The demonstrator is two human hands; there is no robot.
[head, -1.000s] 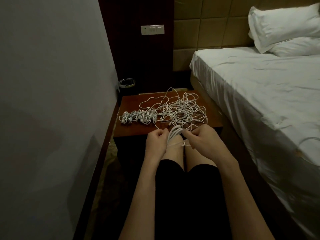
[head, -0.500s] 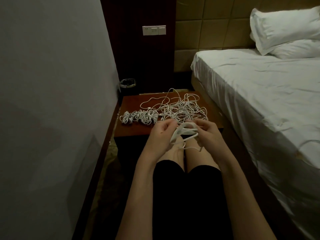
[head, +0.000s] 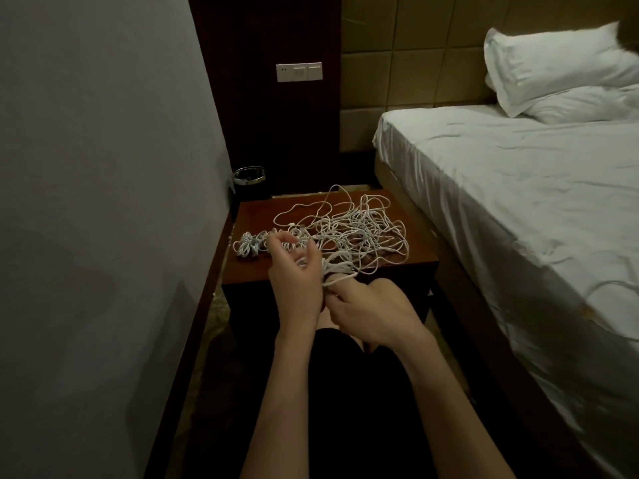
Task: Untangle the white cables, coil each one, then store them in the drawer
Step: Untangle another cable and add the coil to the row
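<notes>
1. Bed [head: 501, 209], white sheet, along the right side; not part of the job.
2. Nightstand [head: 415, 252], dark wood top, bearing all the cable stock. No drawer front can be made out.
3. Tangle of white cables [head: 359, 226], loose, spread over the right half of the top.
4. Coiled cables [head: 247, 247], small bundles in a row at the top's left edge.
5. Left hand [head: 295, 271], raised, fingers curled; whether they grip a strand cannot be told.
6. Right hand [head: 366, 309], fingers pinching the half-wound coil [head: 337, 267] at the near edge.
7. Risk, judged: the coil trails into the tangle, so pulling could tighten knots or drag strands off the edge.
</notes>
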